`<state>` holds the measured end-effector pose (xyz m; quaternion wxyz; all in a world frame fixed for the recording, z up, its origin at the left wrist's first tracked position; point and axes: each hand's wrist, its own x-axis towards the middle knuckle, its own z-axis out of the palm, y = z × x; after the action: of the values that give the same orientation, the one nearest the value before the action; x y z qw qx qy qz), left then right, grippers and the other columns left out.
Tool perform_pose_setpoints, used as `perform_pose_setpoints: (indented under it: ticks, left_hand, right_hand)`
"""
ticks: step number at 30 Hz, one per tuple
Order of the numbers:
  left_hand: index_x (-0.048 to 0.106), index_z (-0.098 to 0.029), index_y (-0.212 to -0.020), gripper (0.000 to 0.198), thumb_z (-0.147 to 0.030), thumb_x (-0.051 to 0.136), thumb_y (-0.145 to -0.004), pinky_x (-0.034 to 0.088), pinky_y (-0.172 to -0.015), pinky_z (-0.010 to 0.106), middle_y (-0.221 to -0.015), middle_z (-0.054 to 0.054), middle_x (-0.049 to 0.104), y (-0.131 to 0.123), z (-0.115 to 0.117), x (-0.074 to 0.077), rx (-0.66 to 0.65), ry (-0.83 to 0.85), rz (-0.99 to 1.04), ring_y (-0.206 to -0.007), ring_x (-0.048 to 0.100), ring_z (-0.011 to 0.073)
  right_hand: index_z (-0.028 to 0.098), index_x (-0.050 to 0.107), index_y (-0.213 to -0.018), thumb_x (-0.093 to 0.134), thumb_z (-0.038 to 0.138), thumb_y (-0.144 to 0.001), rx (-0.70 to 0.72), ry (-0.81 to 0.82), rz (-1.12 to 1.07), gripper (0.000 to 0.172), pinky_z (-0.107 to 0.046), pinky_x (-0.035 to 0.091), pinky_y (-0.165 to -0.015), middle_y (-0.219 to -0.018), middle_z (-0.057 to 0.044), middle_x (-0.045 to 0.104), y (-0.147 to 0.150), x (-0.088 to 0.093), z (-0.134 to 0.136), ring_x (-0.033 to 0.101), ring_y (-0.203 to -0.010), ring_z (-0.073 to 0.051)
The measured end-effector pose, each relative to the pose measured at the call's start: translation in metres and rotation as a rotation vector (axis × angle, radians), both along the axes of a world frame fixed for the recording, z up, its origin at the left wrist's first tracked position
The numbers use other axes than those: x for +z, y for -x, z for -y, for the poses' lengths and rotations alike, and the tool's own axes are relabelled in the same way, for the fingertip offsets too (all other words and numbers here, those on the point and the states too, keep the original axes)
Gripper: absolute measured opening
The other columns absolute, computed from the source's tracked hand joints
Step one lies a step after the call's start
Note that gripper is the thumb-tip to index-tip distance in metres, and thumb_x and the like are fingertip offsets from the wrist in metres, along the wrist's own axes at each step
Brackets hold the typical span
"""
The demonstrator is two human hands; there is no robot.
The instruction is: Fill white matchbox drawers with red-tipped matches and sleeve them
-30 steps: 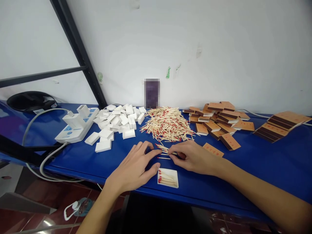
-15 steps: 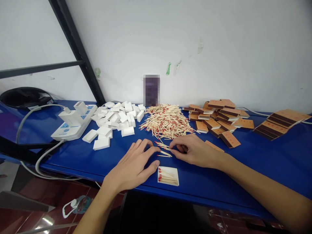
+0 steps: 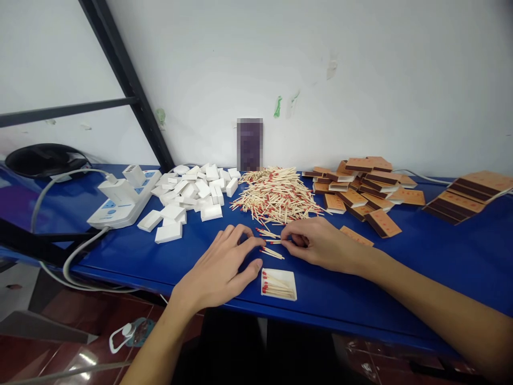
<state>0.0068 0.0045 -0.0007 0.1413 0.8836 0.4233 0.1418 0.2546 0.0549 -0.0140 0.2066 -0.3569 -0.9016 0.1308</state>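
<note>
My left hand [image 3: 223, 266] rests flat on the blue table [image 3: 420, 267], fingers spread, its fingertips touching a few loose matches [image 3: 271, 247]. My right hand [image 3: 320, 245] is curled beside them, thumb and forefinger pinched on one of those matches. Just in front lies a small white tray [image 3: 279, 284] partly filled with red-tipped matches. Behind the hands is a big pile of matches [image 3: 276, 198].
A heap of white inner trays [image 3: 192, 195] lies at the left, next to a white power strip [image 3: 120, 200] with cables. Orange matchbox sleeves [image 3: 360, 192] are piled at the right, more stacked at the far right [image 3: 467, 200]. A black metal frame [image 3: 128, 85] rises at the left.
Both hands have stayed at the loose matches; the right fingers have drawn in slightly onto one match. The view has shifted a little.
</note>
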Motion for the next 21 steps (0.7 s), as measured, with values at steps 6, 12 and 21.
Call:
perform_pose_setpoints:
  ticks: [6,12,21]
  left_hand:
    - [0.049,-0.025,-0.135,0.035,-0.034,0.042,-0.102,0.036,-0.107,0.05,-0.123,0.007,0.054,-0.0003,0.0009,-0.0011,0.035,0.006,0.01,-0.112,0.049,0.027]
    - [0.048,-0.033,-0.141,0.04,-0.032,0.042,-0.102,0.042,-0.101,0.047,-0.126,0.005,0.051,0.0,0.0003,-0.0022,0.016,0.001,-0.001,-0.112,0.048,0.0264]
    - [0.053,-0.037,-0.14,0.039,-0.033,0.041,-0.103,0.042,-0.1,0.048,-0.126,0.005,0.049,0.0004,-0.0001,-0.0024,-0.008,-0.021,-0.024,-0.111,0.048,0.0259]
  right_hand:
    - [0.018,0.063,-0.076,0.055,0.02,-0.085,0.012,-0.015,-0.009,0.012,-0.023,0.031,-0.054,-0.057,0.004,0.05,-0.0003,-0.0035,0.0003,0.044,-0.052,-0.01]
    - [0.019,0.062,-0.077,0.055,0.02,-0.087,0.035,-0.009,-0.004,0.013,-0.023,0.031,-0.055,-0.059,0.004,0.05,0.0022,-0.0024,0.0043,0.043,-0.053,-0.01]
    - [0.019,0.066,-0.078,0.056,0.025,-0.091,0.032,0.008,-0.021,0.017,-0.023,0.03,-0.055,-0.057,0.005,0.05,0.0054,-0.0035,0.0069,0.043,-0.052,-0.009]
